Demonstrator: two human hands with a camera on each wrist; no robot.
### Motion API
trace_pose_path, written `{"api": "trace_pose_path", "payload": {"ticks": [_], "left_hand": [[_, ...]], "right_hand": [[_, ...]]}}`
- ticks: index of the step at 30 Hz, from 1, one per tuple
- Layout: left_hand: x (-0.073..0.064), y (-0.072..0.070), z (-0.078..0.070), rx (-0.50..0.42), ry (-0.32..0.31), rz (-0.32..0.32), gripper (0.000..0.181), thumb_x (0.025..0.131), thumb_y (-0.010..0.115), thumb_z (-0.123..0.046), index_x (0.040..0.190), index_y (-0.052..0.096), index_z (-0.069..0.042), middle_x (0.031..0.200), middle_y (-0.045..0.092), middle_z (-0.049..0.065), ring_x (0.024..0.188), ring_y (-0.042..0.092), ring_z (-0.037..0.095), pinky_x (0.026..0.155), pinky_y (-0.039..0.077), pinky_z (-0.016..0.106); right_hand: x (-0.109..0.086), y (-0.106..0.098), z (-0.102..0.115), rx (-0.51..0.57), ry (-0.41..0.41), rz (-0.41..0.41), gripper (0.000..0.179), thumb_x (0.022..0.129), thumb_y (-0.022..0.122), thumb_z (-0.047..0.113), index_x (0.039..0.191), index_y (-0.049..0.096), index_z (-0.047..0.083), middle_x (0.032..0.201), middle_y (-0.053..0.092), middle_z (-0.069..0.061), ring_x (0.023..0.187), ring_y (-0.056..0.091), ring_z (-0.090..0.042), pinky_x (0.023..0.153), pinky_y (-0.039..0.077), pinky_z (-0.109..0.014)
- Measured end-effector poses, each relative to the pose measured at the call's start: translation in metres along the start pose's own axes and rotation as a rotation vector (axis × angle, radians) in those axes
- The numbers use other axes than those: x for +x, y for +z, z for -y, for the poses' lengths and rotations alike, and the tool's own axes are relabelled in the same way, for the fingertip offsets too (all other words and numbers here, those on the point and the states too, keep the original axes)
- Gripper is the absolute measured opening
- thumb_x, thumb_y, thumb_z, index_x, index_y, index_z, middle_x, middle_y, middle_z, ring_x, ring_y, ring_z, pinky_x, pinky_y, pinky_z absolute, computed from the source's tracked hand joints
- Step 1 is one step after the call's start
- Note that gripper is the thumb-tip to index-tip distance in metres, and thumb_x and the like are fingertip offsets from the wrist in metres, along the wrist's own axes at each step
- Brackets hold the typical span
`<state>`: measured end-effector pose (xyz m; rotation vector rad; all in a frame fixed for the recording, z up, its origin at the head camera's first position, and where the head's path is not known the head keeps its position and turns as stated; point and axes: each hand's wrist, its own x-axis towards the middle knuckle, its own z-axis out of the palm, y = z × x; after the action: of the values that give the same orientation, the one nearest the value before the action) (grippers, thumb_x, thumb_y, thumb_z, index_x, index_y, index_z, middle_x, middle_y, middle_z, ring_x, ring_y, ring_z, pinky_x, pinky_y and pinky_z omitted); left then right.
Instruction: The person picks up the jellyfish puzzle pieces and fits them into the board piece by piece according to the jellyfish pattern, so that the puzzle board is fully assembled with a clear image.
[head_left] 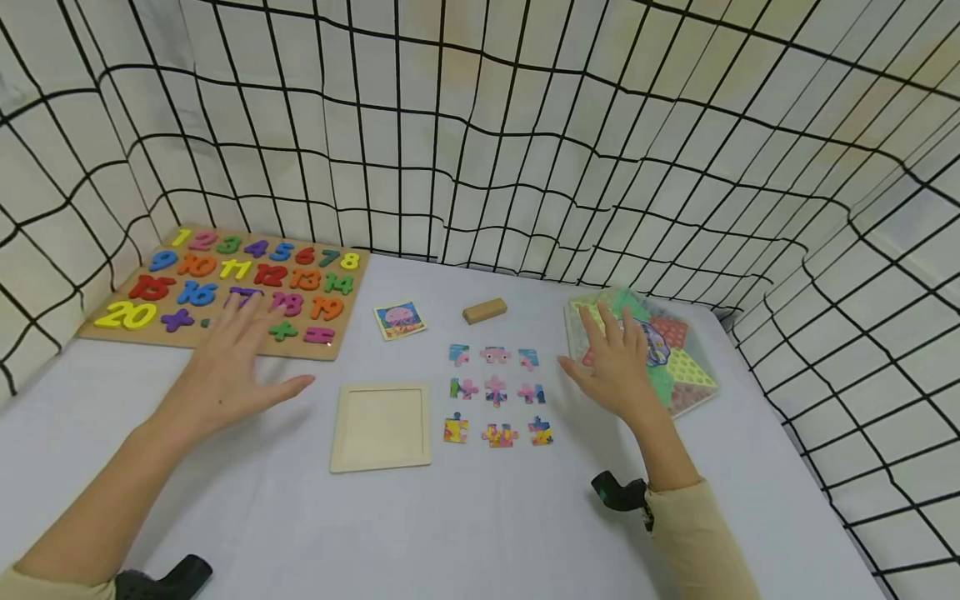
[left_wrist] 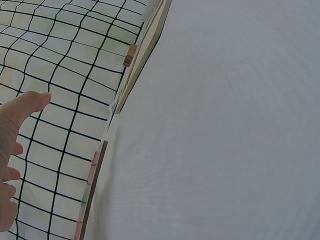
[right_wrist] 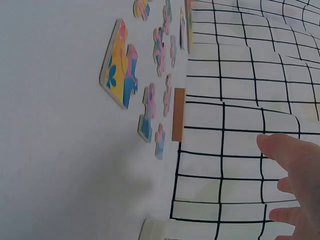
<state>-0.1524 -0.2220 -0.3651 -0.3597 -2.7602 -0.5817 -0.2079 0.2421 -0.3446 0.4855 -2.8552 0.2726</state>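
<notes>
Spreads the empty left hand (head_left: 225, 371) near the number board (head_left: 307, 320), the empty right hand (head_left: 615, 371) near the box (head_left: 572, 329). Between them, has nine pieces (head_left: 496, 390) laid in rows beside the tray (head_left: 382, 427).

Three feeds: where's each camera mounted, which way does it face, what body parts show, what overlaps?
Head: on the head, facing forward and down over the table to the netting; left hand, right hand and forearms show.
Left wrist: skims the tilted tabletop toward the number board's edge and wooden block; left thumb and fingers show.
Right wrist: also tilted, toward puzzle pieces; right thumb and fingers show.
Shared: head and right wrist both see the puzzle pieces.
</notes>
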Motion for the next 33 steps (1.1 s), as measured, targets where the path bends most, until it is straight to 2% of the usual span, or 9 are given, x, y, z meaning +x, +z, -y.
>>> {"api": "trace_pose_path", "payload": {"ticks": [3, 7, 10, 12, 16, 22, 27, 33], "left_hand": [[-0.001, 0.004, -0.002, -0.052, -0.010, 0.012, 0.096, 0.070, 0.073, -0.049, 0.137, 0.033, 0.007, 0.151, 0.010, 0.019, 0.137, -0.001, 0.037, 0.100, 0.011, 0.064], [-0.002, 0.010, -0.004, -0.079, -0.010, 0.074, 0.089, 0.073, 0.072, -0.048, 0.137, 0.036, 0.002, 0.146, 0.022, 0.023, 0.130, 0.021, 0.045, 0.090, 0.027, 0.068], [-0.003, 0.017, -0.005, -0.088, 0.043, 0.099, 0.079, 0.075, 0.072, -0.042, 0.134, 0.041, -0.001, 0.137, 0.035, 0.025, 0.122, 0.033, 0.046, 0.089, 0.032, 0.065], [-0.005, 0.022, -0.005, -0.102, 0.108, 0.093, 0.071, 0.076, 0.074, -0.036, 0.131, 0.044, -0.003, 0.134, 0.040, 0.022, 0.121, 0.036, 0.043, 0.090, 0.035, 0.061], [-0.010, 0.033, -0.007, -0.167, 0.175, 0.110, 0.062, 0.076, 0.074, -0.032, 0.127, 0.049, -0.007, 0.130, 0.045, 0.015, 0.119, 0.041, 0.036, 0.090, 0.038, 0.056], [-0.019, 0.046, -0.011, -0.190, 0.199, 0.138, 0.054, 0.078, 0.071, -0.038, 0.121, 0.054, -0.011, 0.123, 0.050, 0.011, 0.115, 0.045, 0.032, 0.091, 0.039, 0.052], [-0.021, 0.050, -0.013, -0.176, 0.232, 0.117, 0.059, 0.075, 0.073, -0.042, 0.121, 0.054, -0.010, 0.121, 0.051, 0.010, 0.114, 0.045, 0.030, 0.092, 0.038, 0.050], [-0.024, 0.056, -0.012, -0.175, 0.215, 0.168, 0.072, 0.072, 0.070, -0.053, 0.124, 0.052, -0.008, 0.125, 0.049, 0.012, 0.118, 0.042, 0.032, 0.094, 0.035, 0.053]], "right_hand": [[0.004, 0.004, 0.007, 0.003, -0.030, -0.021, 0.073, 0.088, 0.054, 0.047, 0.145, 0.024, 0.012, 0.147, 0.018, -0.019, 0.135, 0.000, -0.041, 0.102, 0.004, -0.062], [0.011, 0.006, 0.016, 0.016, -0.065, -0.034, 0.070, 0.089, 0.055, 0.041, 0.144, 0.025, 0.011, 0.145, 0.024, -0.021, 0.134, 0.007, -0.041, 0.101, 0.009, -0.063], [0.017, 0.008, 0.024, 0.027, -0.093, -0.044, 0.067, 0.089, 0.056, 0.037, 0.143, 0.027, 0.010, 0.143, 0.027, -0.021, 0.133, 0.012, -0.041, 0.101, 0.012, -0.062], [0.021, 0.010, 0.030, 0.027, -0.110, -0.049, 0.065, 0.089, 0.056, 0.036, 0.143, 0.029, 0.010, 0.142, 0.030, -0.020, 0.132, 0.016, -0.039, 0.101, 0.014, -0.059], [0.028, 0.017, 0.043, 0.035, -0.142, -0.039, 0.063, 0.090, 0.055, 0.036, 0.142, 0.031, 0.010, 0.139, 0.035, -0.017, 0.130, 0.021, -0.036, 0.101, 0.017, -0.056], [0.032, 0.031, 0.058, 0.034, -0.185, 0.007, 0.058, 0.090, 0.056, 0.033, 0.139, 0.037, 0.009, 0.134, 0.041, -0.013, 0.125, 0.028, -0.033, 0.099, 0.022, -0.054], [0.034, 0.043, 0.069, 0.014, -0.216, 0.039, 0.054, 0.090, 0.056, 0.033, 0.137, 0.040, 0.010, 0.129, 0.046, -0.010, 0.122, 0.032, -0.030, 0.097, 0.026, -0.050], [0.040, 0.056, 0.086, 0.002, -0.242, 0.090, 0.054, 0.089, 0.056, 0.036, 0.135, 0.043, 0.010, 0.124, 0.051, -0.008, 0.120, 0.036, -0.029, 0.094, 0.031, -0.047]]}}
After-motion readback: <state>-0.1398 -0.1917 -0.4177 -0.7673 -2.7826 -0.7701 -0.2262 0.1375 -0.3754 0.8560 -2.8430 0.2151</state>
